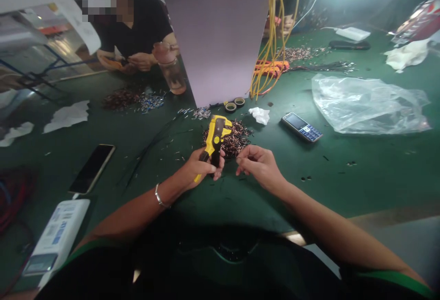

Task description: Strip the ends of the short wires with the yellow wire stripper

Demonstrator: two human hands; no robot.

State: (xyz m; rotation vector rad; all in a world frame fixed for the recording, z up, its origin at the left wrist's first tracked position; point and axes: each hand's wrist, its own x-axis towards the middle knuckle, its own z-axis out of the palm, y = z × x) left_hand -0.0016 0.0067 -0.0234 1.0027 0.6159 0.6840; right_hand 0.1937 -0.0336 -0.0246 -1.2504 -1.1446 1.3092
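**A:** Where is the tool, and who has it?

**B:** The left hand (203, 168) is clamped around the handles of the yellow hand tool (216, 136). It holds the tool upright over the green worktop (343, 185), near the middle, with the head pointing away from the person.

**A:** And the other hand?

**B:** The right hand (257, 164) sits just to the right of the tool and does not touch it. Its fingertips are drawn together in a pinch. Whether something small is between them, I cannot tell.

**A:** How much of the work looks done?

**B:** It looks partway, but that is only a judgement. A heap of small coppery pieces (239, 138) lies just beyond the hands, touching the tool's far side. Loose bits are scattered to its left. I cannot tell which pieces are finished and which are waiting. The heap is sizeable, so plenty may be left.

**A:** Is there any other stock about?

**B:** Yellow wires (271, 38) hang down at the far middle, beside a pale upright panel (220, 38). Two tape rolls (234, 104) lie at its foot. More small pieces lie in a far-left heap (122, 98), in front of a co-worker (137, 34) whose hands are busy with their own pieces.

**A:** What else is there?

**B:** A keypad phone (302, 127) and a clear plastic bag (367, 102) lie to the right. A smartphone (92, 168) lies to the left.
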